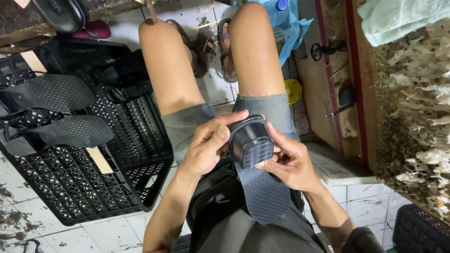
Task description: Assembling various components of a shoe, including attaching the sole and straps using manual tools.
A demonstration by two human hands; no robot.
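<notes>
Black shoe (pixel 255 164) between both hands

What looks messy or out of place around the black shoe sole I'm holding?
The white tiled floor is smeared with dark grime, and dirt is scattered by the sandalled feet. The black heeled shoe sole in both hands shows no visible damage.
</notes>
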